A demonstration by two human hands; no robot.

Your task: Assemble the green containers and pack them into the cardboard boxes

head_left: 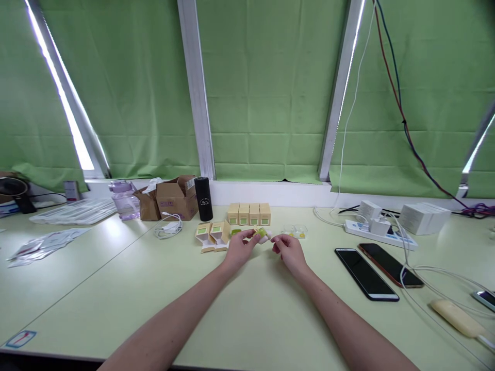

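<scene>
My left hand (240, 248) grips a small yellow-green and white item (262, 234) between thumb and fingers, above the table. Its exact kind is too small to tell. Close to its right side, my right hand (288, 251) has thumb and forefinger pinched together; whatever may be between them cannot be made out. Just behind the hands stands a row of several small tan boxes (249, 214) with green labels. Two similar boxes with opened flaps (212, 234) lie left of my left hand. A clear plastic tray (295, 231) with yellow bits sits behind my right hand.
Two phones (366, 274) (391, 264), a power strip (381, 233) and loose white cables lie to the right. At the back left are a black cylinder (203, 199), a cardboard box (176, 198), a purple bottle (125, 200) and a coiled white cable (169, 226).
</scene>
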